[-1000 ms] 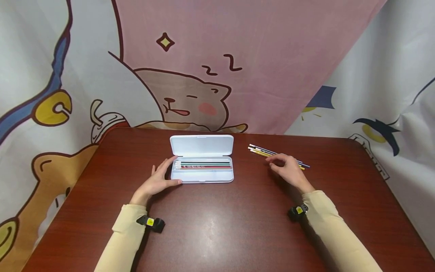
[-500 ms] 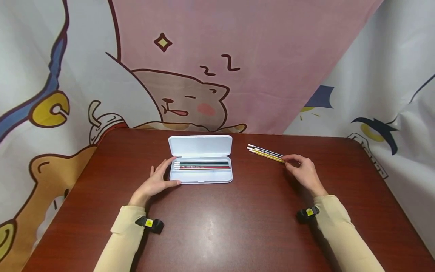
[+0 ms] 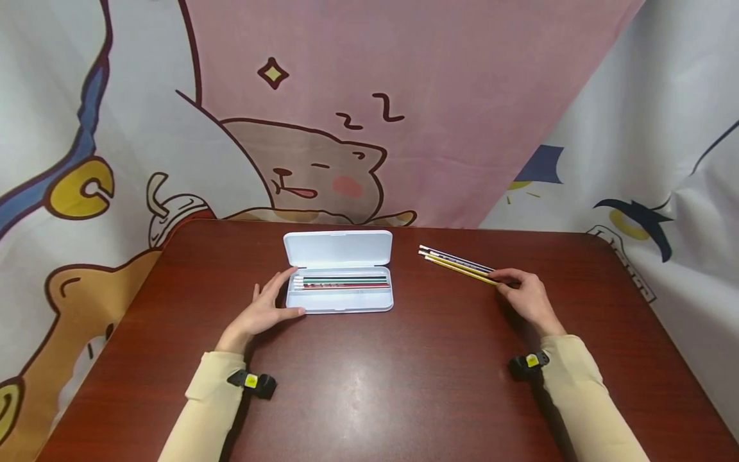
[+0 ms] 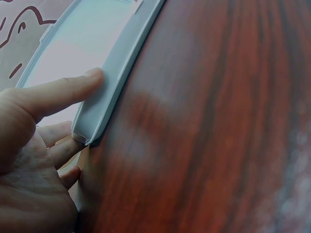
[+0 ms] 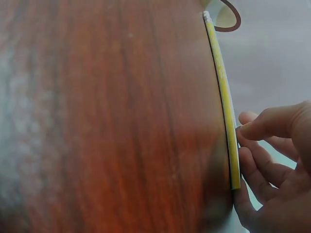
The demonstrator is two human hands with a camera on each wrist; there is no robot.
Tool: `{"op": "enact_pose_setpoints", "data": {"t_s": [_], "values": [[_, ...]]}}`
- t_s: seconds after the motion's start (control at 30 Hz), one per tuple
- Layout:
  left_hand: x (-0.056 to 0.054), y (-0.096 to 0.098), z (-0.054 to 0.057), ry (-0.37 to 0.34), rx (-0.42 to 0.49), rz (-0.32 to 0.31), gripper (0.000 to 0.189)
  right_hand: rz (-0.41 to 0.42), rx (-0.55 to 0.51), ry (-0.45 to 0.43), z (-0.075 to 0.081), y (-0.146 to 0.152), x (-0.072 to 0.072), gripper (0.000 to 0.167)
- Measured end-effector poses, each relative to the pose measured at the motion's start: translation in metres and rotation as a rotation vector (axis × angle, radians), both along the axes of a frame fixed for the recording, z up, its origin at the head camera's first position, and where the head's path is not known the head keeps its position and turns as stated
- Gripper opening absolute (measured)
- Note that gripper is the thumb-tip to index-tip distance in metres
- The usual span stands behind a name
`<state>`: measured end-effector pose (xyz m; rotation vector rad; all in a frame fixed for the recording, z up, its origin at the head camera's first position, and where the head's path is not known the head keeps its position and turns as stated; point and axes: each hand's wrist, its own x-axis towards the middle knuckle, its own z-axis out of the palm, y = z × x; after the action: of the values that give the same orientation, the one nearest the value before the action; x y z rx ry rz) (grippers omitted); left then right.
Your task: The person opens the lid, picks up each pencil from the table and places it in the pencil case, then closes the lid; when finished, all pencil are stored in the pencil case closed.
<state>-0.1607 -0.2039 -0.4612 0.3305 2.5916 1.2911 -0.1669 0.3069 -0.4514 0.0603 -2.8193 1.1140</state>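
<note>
A white pencil case (image 3: 340, 302) stands with its lid (image 3: 338, 249) raised on the table, several pencils (image 3: 340, 283) lying inside along the back. My left hand (image 3: 260, 314) holds the case's left end, thumb on the front edge and fingers round the back corner. The left wrist view shows that thumb (image 4: 73, 92) lying on the rim. To the right, loose pencils (image 3: 456, 259) lie side by side, their white ends pointing left. My right hand (image 3: 530, 300) pinches the right end of the nearest, yellow pencil (image 5: 224, 102); its fingers partly hide the pencils' far ends.
The brown wooden table (image 3: 369, 398) has rounded back corners. A printed cloth (image 3: 450, 115) with cartoon animals hangs behind it and at both sides. A strapped camera sits on each wrist, below each hand.
My right hand has moved right along the pencils to their right ends. The nearest yellow pencil has shifted slightly right of the others. My left hand stays on the case.
</note>
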Motion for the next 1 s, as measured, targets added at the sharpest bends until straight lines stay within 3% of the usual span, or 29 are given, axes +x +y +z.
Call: {"op": "enact_pose_setpoints", "data": {"t_s": [1.0], "values": [[0.000, 0.000, -0.001, 0.011, -0.003, -0.001, 0.087, 0.004, -0.054, -0.007, -0.012, 0.001, -0.001, 0.018]]}}
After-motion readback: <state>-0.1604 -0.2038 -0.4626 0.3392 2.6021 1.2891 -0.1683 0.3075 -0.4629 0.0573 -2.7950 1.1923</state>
